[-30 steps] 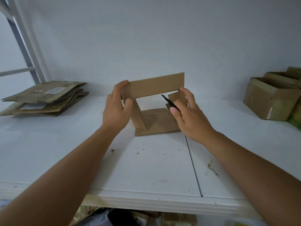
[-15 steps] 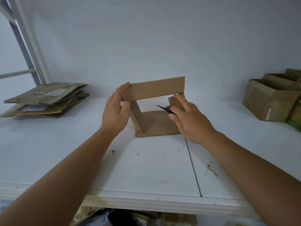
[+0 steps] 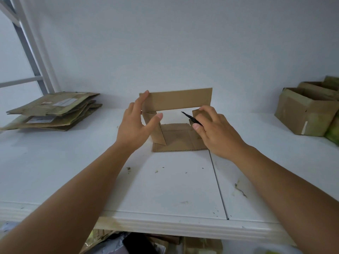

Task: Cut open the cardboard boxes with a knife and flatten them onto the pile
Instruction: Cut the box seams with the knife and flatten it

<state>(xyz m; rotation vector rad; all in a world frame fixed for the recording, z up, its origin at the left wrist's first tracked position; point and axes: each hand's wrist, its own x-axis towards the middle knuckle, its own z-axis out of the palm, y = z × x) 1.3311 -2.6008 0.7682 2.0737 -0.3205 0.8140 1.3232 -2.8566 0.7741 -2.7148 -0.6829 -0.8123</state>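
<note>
A small cut-open cardboard box (image 3: 176,136) stands in the middle of the white table, its far wall (image 3: 178,99) upright and its base lying flat. My left hand (image 3: 136,125) is at the box's left side with fingers spread and nearly straight, fingertips touching the top left corner. My right hand (image 3: 214,129) holds a black knife (image 3: 190,118), blade pointing left into the box, while its fingers rest on the right flap. A pile of flattened cardboard (image 3: 53,110) lies at the far left.
Uncut brown boxes (image 3: 308,112) stand at the far right edge. The white table (image 3: 165,189) has a seam running front to back and small scraps on it. A white wall rises behind. More cardboard lies on the floor below the table's front edge.
My left hand has loosened from gripping the box's left corner to spread fingers. The knife in my right hand has tilted slightly; the box stays put.
</note>
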